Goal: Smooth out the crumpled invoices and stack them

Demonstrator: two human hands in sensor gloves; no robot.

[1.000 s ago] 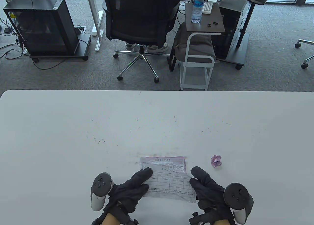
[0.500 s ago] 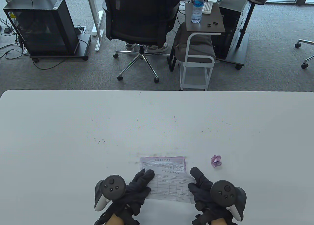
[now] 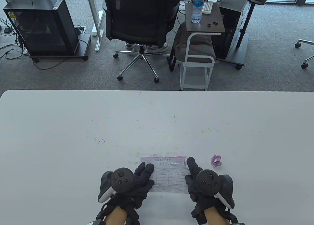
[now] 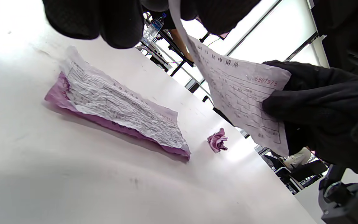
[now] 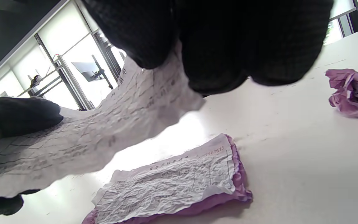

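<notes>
A white printed invoice (image 3: 169, 179) hangs in the air above the table, held by both gloved hands. My left hand (image 3: 142, 178) grips its left edge and my right hand (image 3: 193, 175) grips its right edge; the sheet also shows in the left wrist view (image 4: 238, 93) and the right wrist view (image 5: 89, 137). Under it on the table lies a stack of flattened invoices (image 4: 120, 109), white over purple, also seen in the right wrist view (image 5: 172, 183) and, mostly covered, in the table view (image 3: 162, 159). A crumpled purple invoice ball (image 3: 216, 160) lies to the right of the stack.
The white table (image 3: 73, 126) carries only these papers. Beyond its far edge stand an office chair (image 3: 139, 21), a small side table with a water bottle (image 3: 197, 6) and a computer case (image 3: 39, 26).
Both hands have carried the white invoice away from me, over the stack, and have turned so that the trackers face up. The stack and the crumpled ball have not moved.
</notes>
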